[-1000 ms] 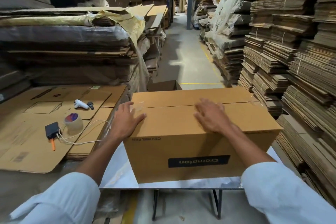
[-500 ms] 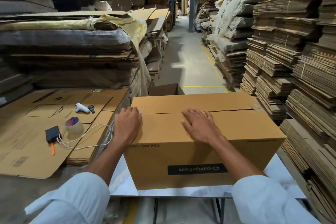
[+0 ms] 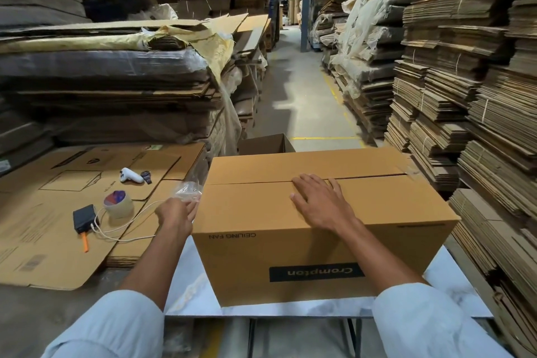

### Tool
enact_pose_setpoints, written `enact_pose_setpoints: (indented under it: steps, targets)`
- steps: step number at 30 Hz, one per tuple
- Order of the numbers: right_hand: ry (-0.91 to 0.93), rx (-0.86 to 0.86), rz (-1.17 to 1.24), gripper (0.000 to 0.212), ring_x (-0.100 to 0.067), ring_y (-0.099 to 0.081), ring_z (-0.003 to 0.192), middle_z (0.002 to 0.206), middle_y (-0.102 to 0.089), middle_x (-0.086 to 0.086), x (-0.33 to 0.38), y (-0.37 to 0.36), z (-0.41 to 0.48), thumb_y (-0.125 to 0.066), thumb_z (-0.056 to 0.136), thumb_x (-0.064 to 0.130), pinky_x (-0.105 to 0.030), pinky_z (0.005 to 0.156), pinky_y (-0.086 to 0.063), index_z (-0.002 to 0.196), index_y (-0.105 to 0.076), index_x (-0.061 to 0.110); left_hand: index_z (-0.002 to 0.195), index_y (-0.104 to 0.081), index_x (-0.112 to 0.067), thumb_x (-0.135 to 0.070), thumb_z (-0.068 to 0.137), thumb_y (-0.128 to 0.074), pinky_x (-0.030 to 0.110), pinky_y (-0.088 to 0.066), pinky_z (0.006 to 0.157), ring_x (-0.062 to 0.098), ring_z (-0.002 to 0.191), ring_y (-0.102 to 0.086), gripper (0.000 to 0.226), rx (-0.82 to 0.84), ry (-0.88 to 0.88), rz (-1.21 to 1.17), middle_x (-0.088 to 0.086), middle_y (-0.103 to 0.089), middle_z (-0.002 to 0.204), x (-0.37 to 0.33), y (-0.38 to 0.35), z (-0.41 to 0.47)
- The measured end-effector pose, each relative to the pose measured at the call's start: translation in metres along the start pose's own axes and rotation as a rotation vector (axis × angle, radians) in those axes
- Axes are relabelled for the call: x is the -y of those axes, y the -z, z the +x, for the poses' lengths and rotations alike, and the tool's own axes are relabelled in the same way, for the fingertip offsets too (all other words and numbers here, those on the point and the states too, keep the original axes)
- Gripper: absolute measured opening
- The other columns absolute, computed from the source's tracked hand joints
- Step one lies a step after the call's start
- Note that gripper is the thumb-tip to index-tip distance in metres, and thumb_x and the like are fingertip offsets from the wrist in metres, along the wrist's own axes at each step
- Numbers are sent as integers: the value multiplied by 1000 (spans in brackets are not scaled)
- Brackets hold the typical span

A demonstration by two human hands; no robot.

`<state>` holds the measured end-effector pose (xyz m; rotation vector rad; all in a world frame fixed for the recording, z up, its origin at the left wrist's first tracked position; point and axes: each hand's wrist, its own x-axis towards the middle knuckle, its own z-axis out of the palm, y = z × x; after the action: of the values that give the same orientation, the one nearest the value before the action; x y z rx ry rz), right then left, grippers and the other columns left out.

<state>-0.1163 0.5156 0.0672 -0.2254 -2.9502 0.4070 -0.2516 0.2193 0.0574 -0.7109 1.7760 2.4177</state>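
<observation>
A closed brown cardboard box (image 3: 290,256), printed "Crompton" and "CEILING FAN" upside down, stands on a white table (image 3: 453,276). My right hand (image 3: 322,200) lies flat with spread fingers on the box top, by the seam between its flaps. Left of the box's top left corner, my left hand (image 3: 177,216) pinches a crumpled strip of clear tape (image 3: 187,190) that sticks up from its fingers.
Flattened cartons (image 3: 58,212) lie to the left, bearing a tape roll (image 3: 118,205), a black device (image 3: 84,218) with a white cable, an orange pen (image 3: 84,244) and a white handheld controller (image 3: 130,176). Tall cardboard stacks (image 3: 465,81) line both sides of the aisle. An open carton (image 3: 266,144) stands behind the box.
My left hand has left the box's top left corner and moved out to the left, pulling a strip of clear tape away. My right hand slid left along the top.
</observation>
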Motion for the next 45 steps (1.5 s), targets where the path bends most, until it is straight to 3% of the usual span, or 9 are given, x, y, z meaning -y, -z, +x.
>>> enact_pose_setpoints:
  steps: [4,8,11,15,22,32,38,42,45]
  targets:
    - [-5,-6,-1,59,-11,-14,155,168,-22,7,0,-2,0,-24,105,58,-53,126,-2,159,-28,33,129,-46,-14,-25,104,-40,34,-52,85,19,101,-58,28,-330,-453,81,7,-55,124,-18,-11,-27]
    - [1,-13,-9,58,-13,-16,155,168,-23,6,3,-1,0,-25,106,56,-54,126,-3,158,-29,32,117,-59,-24,-28,103,-50,44,-55,93,14,105,-59,17,179,-984,695,1,-63,117,-15,-38,-58]
    - [-1,-20,-3,57,-13,-18,154,166,-27,5,3,2,-3,-28,106,53,-52,126,-4,157,-33,30,144,-47,-28,-46,103,-45,42,-38,114,12,131,-46,45,587,-945,1177,-1,-48,150,10,-62,-71]
    - [-15,-130,129,41,-16,-40,142,149,-52,3,-4,14,-10,-48,104,40,-41,122,-19,140,-56,22,159,-18,-35,-67,99,-18,50,-8,125,18,156,-9,69,646,-1019,1596,-3,-13,169,38,-78,-72]
    - [-447,-623,77,39,-24,-49,124,133,-58,-5,-117,58,-20,-62,94,32,-48,108,-38,130,-54,19,160,-15,-35,-68,98,-14,48,-5,126,19,156,-5,70,626,-1021,1653,-3,-9,169,41,-79,-73]
    - [-553,-377,-186,18,-26,-65,84,88,-69,-8,-177,80,-8,-57,101,25,-45,76,-58,101,-70,12,160,-16,-36,-67,100,-17,47,-5,126,18,156,-6,68,592,-1020,1617,-4,-11,169,44,-77,-77]
    - [-1023,-756,638,26,-30,-69,87,104,-68,-15,-218,89,-8,-61,97,23,-37,74,-60,110,-66,2,159,-15,-37,-71,98,-16,46,-5,126,16,156,-4,70,595,-1027,1593,-6,-9,169,46,-74,-75]
    - [-1146,-823,944,33,-19,-75,73,114,-67,-18,-251,79,-21,-75,88,15,-21,49,-58,116,-62,1,159,-17,-38,-71,98,-17,44,-5,126,16,156,-6,70,583,-1037,1582,-7,-10,169,47,-74,-76]
    - [-1152,-842,1085,35,-22,-76,79,107,-68,-16,-266,74,-29,-71,91,19,-33,68,-64,119,-60,1,159,-17,-38,-71,98,-15,45,-5,126,16,156,-6,70,583,-1032,1593,-7,-10,169,47,-75,-73]
